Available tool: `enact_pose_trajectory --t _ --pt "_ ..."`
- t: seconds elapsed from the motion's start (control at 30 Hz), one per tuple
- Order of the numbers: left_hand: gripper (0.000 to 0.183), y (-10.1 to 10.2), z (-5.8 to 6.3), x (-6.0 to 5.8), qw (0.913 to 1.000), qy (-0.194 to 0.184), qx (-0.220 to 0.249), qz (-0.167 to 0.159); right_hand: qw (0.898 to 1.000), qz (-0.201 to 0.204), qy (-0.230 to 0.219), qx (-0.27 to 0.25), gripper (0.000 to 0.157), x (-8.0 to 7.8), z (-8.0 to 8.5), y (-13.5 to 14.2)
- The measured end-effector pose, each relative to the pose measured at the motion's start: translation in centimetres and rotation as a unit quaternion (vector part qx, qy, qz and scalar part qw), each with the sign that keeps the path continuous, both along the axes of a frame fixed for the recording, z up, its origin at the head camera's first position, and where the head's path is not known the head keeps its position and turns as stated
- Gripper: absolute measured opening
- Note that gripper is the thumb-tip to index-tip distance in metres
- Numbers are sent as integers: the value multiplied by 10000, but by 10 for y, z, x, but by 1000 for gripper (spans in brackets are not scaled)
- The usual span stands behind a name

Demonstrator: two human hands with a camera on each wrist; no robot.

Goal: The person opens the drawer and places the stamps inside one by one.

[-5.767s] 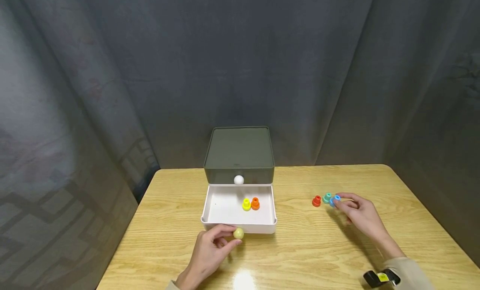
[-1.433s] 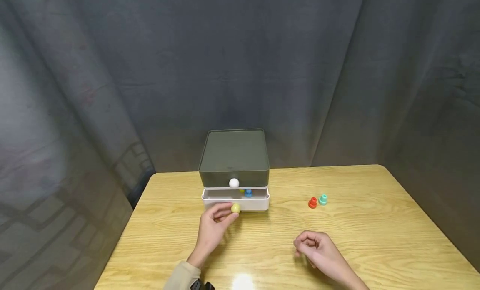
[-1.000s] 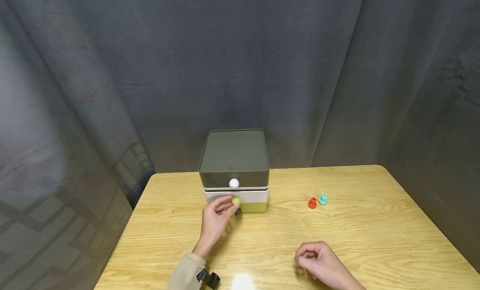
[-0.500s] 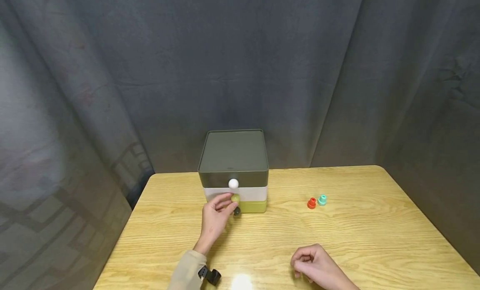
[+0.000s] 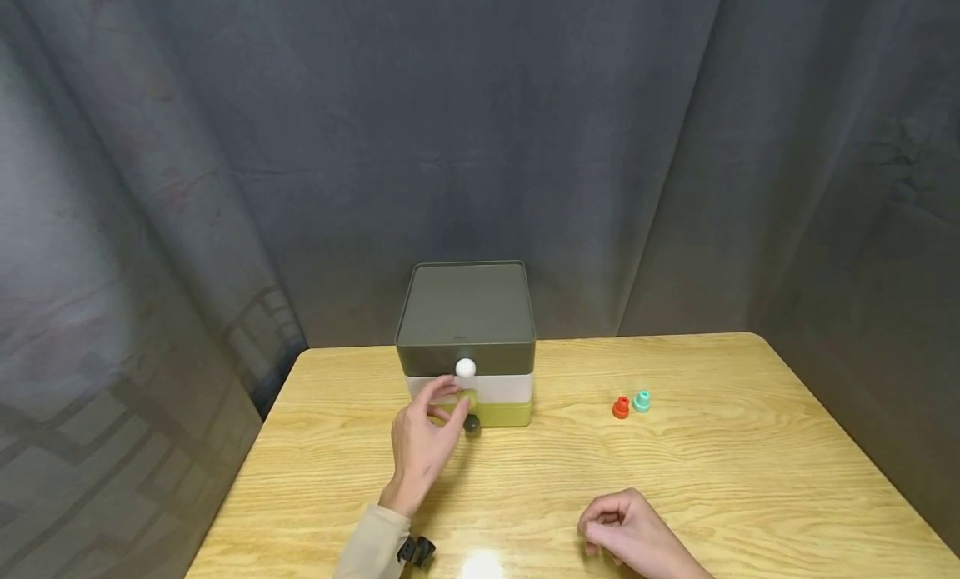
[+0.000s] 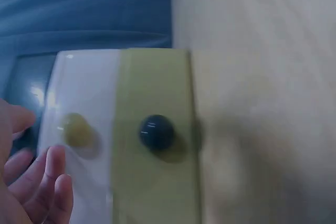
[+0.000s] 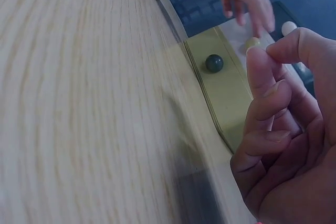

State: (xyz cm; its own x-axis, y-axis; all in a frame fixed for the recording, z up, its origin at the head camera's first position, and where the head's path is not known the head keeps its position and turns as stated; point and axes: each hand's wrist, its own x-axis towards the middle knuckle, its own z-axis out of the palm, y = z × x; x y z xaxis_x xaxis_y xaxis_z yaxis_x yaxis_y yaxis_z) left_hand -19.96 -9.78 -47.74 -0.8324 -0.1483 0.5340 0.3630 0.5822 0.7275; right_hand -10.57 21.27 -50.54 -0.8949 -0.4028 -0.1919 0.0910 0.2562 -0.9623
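A small chest of drawers stands at the table's back, its dark green top [image 5: 467,304] uppermost. Its white middle drawer [image 5: 506,387] is pushed in flush above a yellow-green bottom drawer [image 5: 510,415]. My left hand [image 5: 423,441] hovers at the white drawer's yellow-green knob [image 6: 79,129]; in the left wrist view its fingers are spread and apart from the knob. The right hand [image 5: 630,533] idles over the table's front, fingers loosely curled around nothing. Beyond it, a red stepped peg [image 5: 621,408] and a teal stepped peg [image 5: 642,401] sit side by side.
The top drawer carries a white knob [image 5: 465,368], the bottom one a dark knob [image 6: 157,133]. Grey curtains [image 5: 480,146] hang behind and beside the wooden table [image 5: 720,446]. A black wrist device [image 5: 416,551] sits at the left sleeve.
The white drawer, holding yellow, orange and blue pegs earlier, slid shut under my left hand. That hand has now let go of the knob. My right hand came back from the pegs.
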Motion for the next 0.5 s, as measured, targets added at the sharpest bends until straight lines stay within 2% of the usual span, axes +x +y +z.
enact_pose_trajectory --t 0.17,0.27,0.43,0.5 --pt "41 3 17 1 9986 294 314 -295 10000 -72 -23 -14 19 0 -2 0" --pt "40 4 24 -1 9981 317 264 -460 9998 -72 -51 -157 23 0 -3 -1" --pt "37 7 29 -5 9977 220 41 -641 9989 216 79 -399 36 0 -4 -2" --pt "33 8 28 -7 9972 168 193 -707 9987 298 160 -374 38 1 -4 -3"
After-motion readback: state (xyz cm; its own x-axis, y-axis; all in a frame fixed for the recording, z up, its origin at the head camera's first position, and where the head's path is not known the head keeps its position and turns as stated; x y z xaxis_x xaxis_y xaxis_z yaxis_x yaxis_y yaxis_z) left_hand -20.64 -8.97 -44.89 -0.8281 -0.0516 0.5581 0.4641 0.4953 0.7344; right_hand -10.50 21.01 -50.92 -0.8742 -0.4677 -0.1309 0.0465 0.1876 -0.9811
